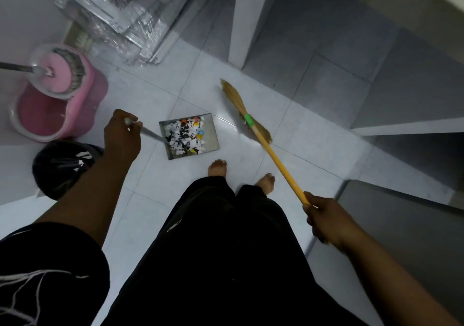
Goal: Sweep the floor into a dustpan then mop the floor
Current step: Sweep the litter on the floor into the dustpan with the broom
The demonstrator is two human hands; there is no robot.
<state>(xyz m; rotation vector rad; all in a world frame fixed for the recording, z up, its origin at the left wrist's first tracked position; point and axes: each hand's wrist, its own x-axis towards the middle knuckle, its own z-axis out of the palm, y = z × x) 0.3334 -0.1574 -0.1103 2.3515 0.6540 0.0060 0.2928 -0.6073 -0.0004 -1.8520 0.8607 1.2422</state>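
While left hand (pixel 122 134) grips dustpan (pixel 213 134), right hand (pixel 324 219) holds broom (pixel 261 137).

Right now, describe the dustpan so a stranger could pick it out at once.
Start at the pink mop bucket on the left of the white floor. Right of it, ahead of the bare feet, is a flat grey dustpan, its handle gripped by the left hand. It alone is heaped with paper scraps.

Black short sleeve (pixel 50 263) with white line print, loose black trousers (pixel 213 250), bare feet (pixel 217 168)
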